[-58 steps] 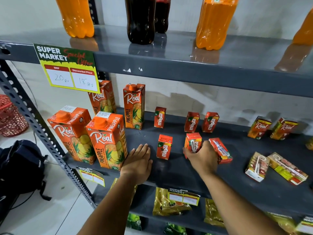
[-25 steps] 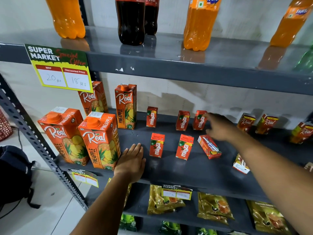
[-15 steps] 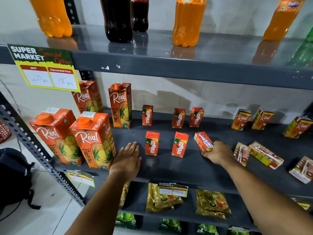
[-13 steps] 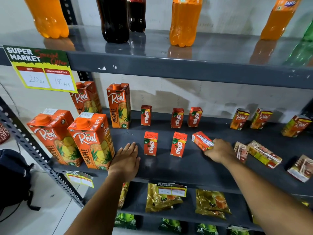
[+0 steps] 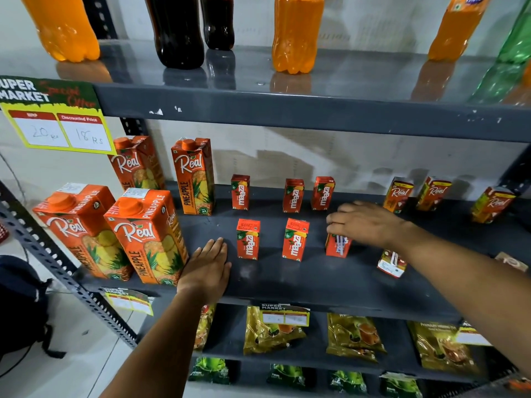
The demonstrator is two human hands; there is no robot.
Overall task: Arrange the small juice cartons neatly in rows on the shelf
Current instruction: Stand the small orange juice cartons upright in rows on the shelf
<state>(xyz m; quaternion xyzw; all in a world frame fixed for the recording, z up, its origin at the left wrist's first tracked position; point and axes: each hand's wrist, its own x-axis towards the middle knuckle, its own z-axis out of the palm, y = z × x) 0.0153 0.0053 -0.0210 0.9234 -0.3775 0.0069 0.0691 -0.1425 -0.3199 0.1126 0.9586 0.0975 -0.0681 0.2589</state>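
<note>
Small red Maaza cartons stand on the dark grey shelf (image 5: pixel 301 280): three in a back row (image 5: pixel 293 195) and two in a front row (image 5: pixel 248 239). My right hand (image 5: pixel 363 224) grips the top of a third front carton (image 5: pixel 338 247), which stands upright with its straw side facing me, in line with the front row. My left hand (image 5: pixel 207 268) lies flat, palm down, on the shelf near its front edge. Small Real cartons (image 5: pixel 398 194) stand at the back right. One more small carton (image 5: pixel 392 264) lies tipped just right of the held one.
Large Real pineapple cartons (image 5: pixel 145 235) stand at the left of the shelf. Soda bottles (image 5: pixel 296 33) line the shelf above. Snack packets (image 5: pixel 273 330) fill the shelf below. A price tag (image 5: pixel 56 116) hangs at upper left, and a dark bag (image 5: pixel 17 305) sits on the floor.
My right hand took the lying Maaza carton and stood it upright in line with the two front ones. The left hand stayed flat on the shelf. The camera shifted slightly right.
</note>
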